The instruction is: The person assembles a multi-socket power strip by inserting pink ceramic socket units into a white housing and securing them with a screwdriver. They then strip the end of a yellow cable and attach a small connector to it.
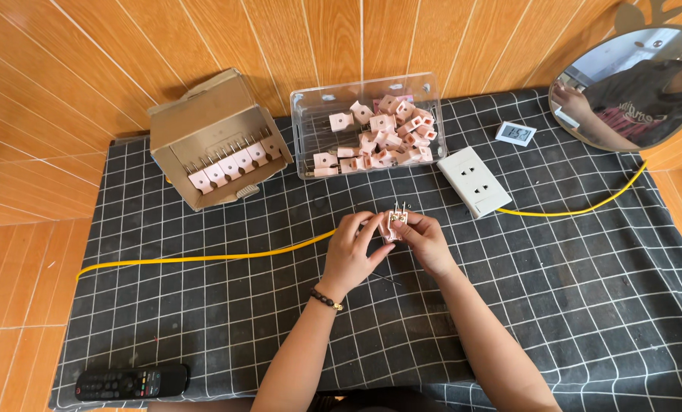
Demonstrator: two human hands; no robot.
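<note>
Checked cloth (554, 305), both hands (390, 240) pinching pink plug (396, 223), clear bin (310, 114) behind

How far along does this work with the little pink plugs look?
A row of pink plugs already stands lined up in the cardboard box. One plug sits between the left hand and right hand. Many more plugs lie loose in the clear bin.

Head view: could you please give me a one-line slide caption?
Both hands, left hand and right hand, hold a small pink plastic plug part with metal pins above a black grid-patterned mat.
</note>
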